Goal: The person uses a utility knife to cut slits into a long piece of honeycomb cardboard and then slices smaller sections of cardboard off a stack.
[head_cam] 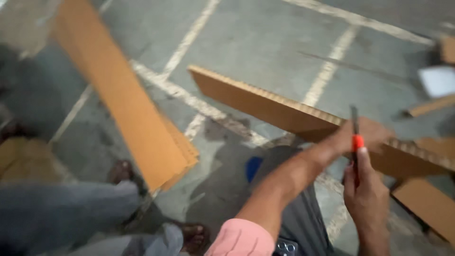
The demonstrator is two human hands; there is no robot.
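Note:
My left hand (367, 135), on an arm with a pink sleeve, grips the top edge of a long brown corrugated cardboard strip (265, 104) that is held up off the floor. My right hand (367, 194) holds a utility knife (355, 142) with an orange slider. Its blade points upward against the strip, right beside my left hand. The strip runs from upper middle down to the right edge.
A long cardboard board (123, 99), blurred, leans across the left. Another person's grey-trousered legs (71, 208) and sandalled feet (121, 170) are at lower left. Cardboard offcuts (426, 204) and a white sheet (438, 80) lie right. The grey floor (265, 38) has white lines.

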